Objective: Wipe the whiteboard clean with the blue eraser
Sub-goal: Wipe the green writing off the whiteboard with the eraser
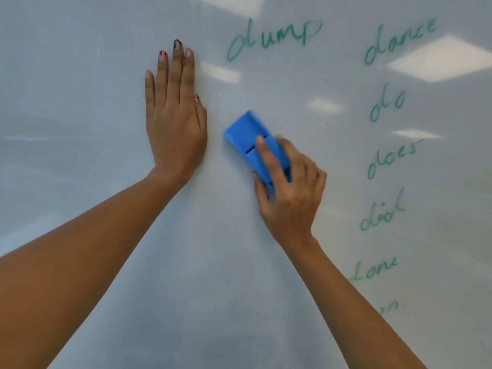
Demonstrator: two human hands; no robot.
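Observation:
The whiteboard (80,129) fills the whole view. My right hand (290,193) grips the blue eraser (247,131) and presses it flat against the board near the middle, the eraser tilted up to the left. My left hand (174,115) lies flat on the board just left of the eraser, fingers together and pointing up, holding nothing. Green handwritten words stand on the board: "dump" (274,38) above the eraser, and a column at the right with "dance" (399,41), "do" (387,103), "does" (391,159), "did" (383,211) and "done" (375,269).
Ceiling lights reflect as bright patches on the board's surface (442,58). The left half and the bottom of the board carry no writing. A faint green trace (391,307) shows below the word column.

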